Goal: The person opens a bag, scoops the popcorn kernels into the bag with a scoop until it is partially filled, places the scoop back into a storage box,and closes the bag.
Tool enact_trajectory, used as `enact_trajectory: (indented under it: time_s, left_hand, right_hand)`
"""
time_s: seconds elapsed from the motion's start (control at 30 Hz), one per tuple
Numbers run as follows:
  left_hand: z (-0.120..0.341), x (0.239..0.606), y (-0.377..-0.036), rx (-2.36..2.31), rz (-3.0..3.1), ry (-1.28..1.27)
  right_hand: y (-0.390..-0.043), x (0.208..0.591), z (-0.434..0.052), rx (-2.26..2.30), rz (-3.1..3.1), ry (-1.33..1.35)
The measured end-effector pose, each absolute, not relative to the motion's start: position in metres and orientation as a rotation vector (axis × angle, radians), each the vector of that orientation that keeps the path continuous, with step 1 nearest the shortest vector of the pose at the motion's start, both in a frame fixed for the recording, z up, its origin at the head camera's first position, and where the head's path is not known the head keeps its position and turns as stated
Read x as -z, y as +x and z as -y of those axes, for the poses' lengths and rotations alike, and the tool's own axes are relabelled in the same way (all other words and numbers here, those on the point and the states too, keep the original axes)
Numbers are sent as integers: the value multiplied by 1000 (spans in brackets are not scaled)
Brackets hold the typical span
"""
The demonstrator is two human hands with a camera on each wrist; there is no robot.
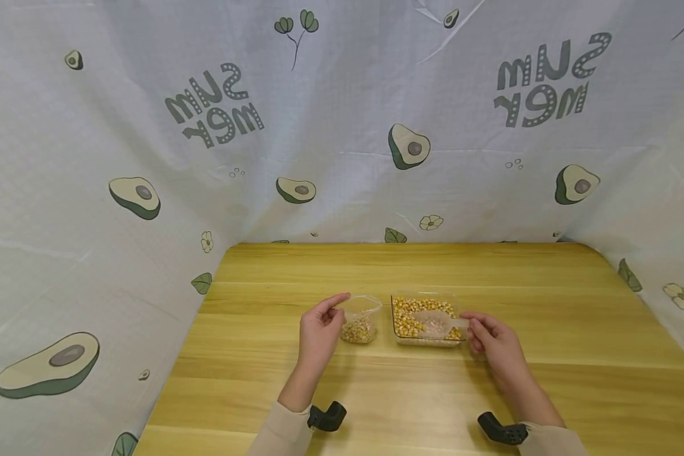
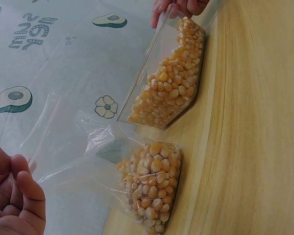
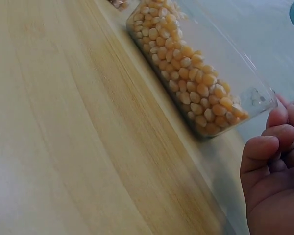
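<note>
A clear bag (image 1: pixel 360 320) stood on the table (image 1: pixel 547 304), its bottom filled with corn kernels (image 2: pixel 151 188); the left hand (image 1: pixel 318 332) pinched its rim open. Just beside it sat a clear tray (image 1: pixel 427 318) of kernels, with a clear scoop (image 1: pixel 439 323) lying in it. The right hand (image 1: pixel 493 339) curled its fingers around what seemed to be the scoop's handle, though the wrist view left that unclear.

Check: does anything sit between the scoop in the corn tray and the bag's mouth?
Nothing visible does. The scoop lies in the tray, its handle in the right hand; the left hand holds the bag right beside it, with only bare table between.
</note>
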State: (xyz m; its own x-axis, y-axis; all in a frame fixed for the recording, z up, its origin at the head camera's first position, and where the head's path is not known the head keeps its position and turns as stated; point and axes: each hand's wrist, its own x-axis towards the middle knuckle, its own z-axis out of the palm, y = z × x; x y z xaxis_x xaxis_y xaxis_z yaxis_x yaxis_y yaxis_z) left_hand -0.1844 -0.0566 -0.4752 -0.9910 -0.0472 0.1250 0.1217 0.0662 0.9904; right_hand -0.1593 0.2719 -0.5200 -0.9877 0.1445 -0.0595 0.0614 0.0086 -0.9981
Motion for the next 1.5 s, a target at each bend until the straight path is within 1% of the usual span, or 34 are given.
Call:
enact_trajectory:
  time_s: [0.3, 0.6, 0.93, 1.17, 1.5]
  left_hand:
    - [54, 476, -184, 2045, 2236, -39]
    - [52, 452, -173, 2034, 2238, -43]
    - [54, 473, -184, 2033, 2254, -41]
    - [57, 476, -184, 2083, 2205, -88]
    - [56, 476, -185, 2072, 2202, -77]
  right_hand:
    - [-158, 523, -272, -2343, 2002, -186]
    - [-155, 527, -272, -2480, 1849, -172]
    - [-153, 526, -274, -2482, 1837, -174]
    - [-151, 521, -274, -2510, 1770, -150]
    - [-150, 509, -275, -2488, 1780, -217]
